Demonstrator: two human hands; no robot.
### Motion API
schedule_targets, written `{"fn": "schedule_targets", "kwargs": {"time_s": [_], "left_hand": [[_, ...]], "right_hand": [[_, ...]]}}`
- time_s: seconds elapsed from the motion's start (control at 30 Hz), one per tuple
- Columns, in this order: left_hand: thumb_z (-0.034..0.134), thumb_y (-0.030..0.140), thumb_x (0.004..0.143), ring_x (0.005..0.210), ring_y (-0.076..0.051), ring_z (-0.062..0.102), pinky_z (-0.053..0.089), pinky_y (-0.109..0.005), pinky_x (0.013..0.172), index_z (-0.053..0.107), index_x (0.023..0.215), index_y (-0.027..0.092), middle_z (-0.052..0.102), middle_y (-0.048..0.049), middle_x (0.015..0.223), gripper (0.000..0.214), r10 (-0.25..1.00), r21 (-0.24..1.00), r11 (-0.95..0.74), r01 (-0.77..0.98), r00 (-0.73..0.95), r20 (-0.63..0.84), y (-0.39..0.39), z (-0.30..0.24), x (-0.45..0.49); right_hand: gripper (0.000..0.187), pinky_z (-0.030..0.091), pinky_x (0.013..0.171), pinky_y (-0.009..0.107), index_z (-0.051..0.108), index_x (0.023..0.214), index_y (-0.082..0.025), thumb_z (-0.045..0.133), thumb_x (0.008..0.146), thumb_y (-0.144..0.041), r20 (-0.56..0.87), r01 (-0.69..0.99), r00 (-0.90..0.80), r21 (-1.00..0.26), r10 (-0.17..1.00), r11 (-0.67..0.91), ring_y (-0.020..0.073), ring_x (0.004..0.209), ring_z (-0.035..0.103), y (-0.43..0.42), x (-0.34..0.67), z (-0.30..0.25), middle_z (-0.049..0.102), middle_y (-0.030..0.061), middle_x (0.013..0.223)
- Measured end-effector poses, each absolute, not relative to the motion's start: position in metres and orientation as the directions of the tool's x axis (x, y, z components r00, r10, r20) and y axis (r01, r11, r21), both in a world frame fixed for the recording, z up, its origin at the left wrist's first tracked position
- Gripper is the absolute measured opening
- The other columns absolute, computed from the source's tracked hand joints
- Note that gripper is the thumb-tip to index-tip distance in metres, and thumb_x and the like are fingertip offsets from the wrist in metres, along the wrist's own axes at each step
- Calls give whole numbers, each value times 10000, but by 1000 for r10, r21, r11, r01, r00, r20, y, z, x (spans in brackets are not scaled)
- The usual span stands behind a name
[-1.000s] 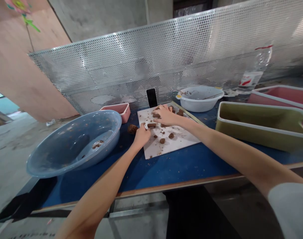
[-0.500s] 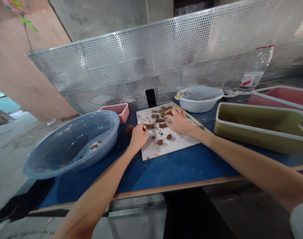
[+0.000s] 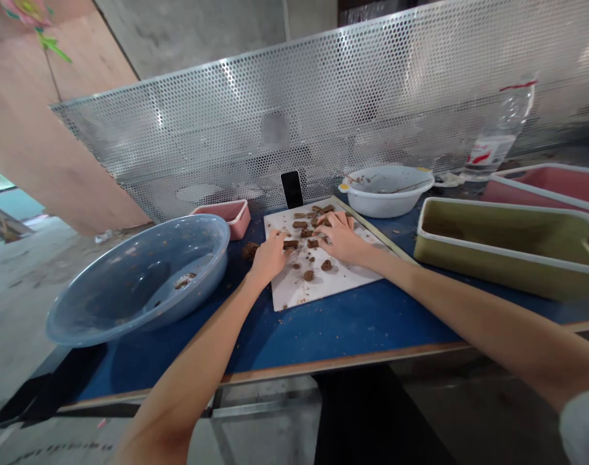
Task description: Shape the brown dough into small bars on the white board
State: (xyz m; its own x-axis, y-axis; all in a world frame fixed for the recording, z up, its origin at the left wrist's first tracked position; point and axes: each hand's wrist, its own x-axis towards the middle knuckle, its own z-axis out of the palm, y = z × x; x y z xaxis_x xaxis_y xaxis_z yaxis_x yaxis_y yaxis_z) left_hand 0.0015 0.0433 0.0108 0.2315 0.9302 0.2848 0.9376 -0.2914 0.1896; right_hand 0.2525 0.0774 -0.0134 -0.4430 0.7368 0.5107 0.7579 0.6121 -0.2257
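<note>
Several brown clay-like bars and lumps lie on a white board [image 3: 294,294]. My left hand [image 3: 269,257] is at the board's left edge, fingers stretched forward and apart, beside the end of a short brown bar [image 3: 290,245]. My right hand [image 3: 345,240] arches over the board's right half with its fingers spread. Its thumb is close to another brown piece [image 3: 312,244]; whatever lies under the palm is hidden. Nearer me are a round lump [image 3: 309,276] and a smaller lump [image 3: 326,265]. A larger brown clump [image 3: 250,251] rests left of the board.
A big blue basin [image 3: 144,284] stands at the left, with a small pink bin [image 3: 234,219] behind it. Beyond the board are a phone [image 3: 292,188] and a white basin [image 3: 386,200]. To the right sit a green bin [image 3: 498,258], a pink bin [image 3: 556,184] and a bottle [image 3: 491,152].
My left hand's fingers have straightened and reach slightly farther forward by the bar's end. My right hand stays over the pieces, its fingers a little more spread. The view has shifted slightly.
</note>
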Motion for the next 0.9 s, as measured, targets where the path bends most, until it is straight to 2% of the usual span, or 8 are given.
{"fn": "schedule_targets", "kwargs": {"time_s": [0.17,0.3,0.53,0.73,0.9], "left_hand": [[648,313,1066,1215,-365,739,589,-438,1019,650,1471,163,559,-199,1555,432,946,125,-248,961,212,245,45,7,6],[658,313,1063,1167,-341,746,582,-415,990,674,1437,171,564,-193,1514,400,952,135,-233,963,198,233,49,5,6],[660,266,1052,1134,-358,733,564,-438,967,719,1360,176,579,-194,1450,327,945,180,-261,948,213,247,55,1,3],[726,259,1011,1077,-349,728,556,-433,927,741,1249,163,618,-181,1355,257,930,225,-271,936,194,312,58,-4,1],[770,226,977,1070,-311,714,551,-406,946,752,1175,173,629,-152,1312,206,884,304,-339,890,191,426,54,-2,0]], "right_hand": [[349,391,1105,589,795,1190,-223,501,1059,-360,496,758,-450,-228,743,611,401,1402,438,74,249,-12,578,165,1474],[328,405,1117,613,798,1164,-230,511,1061,-352,500,756,-449,-229,741,613,403,1408,449,74,248,-12,588,159,1475],[302,436,1081,645,800,1150,-222,539,1054,-341,519,757,-442,-222,731,615,424,1384,470,77,249,-14,603,165,1465],[290,433,1082,664,810,1141,-230,555,1049,-333,515,747,-440,-244,736,618,430,1384,482,76,249,-14,609,164,1451],[287,443,1073,655,803,1154,-238,558,1037,-330,541,742,-427,-248,725,623,428,1390,488,78,251,-16,609,160,1439]]}}
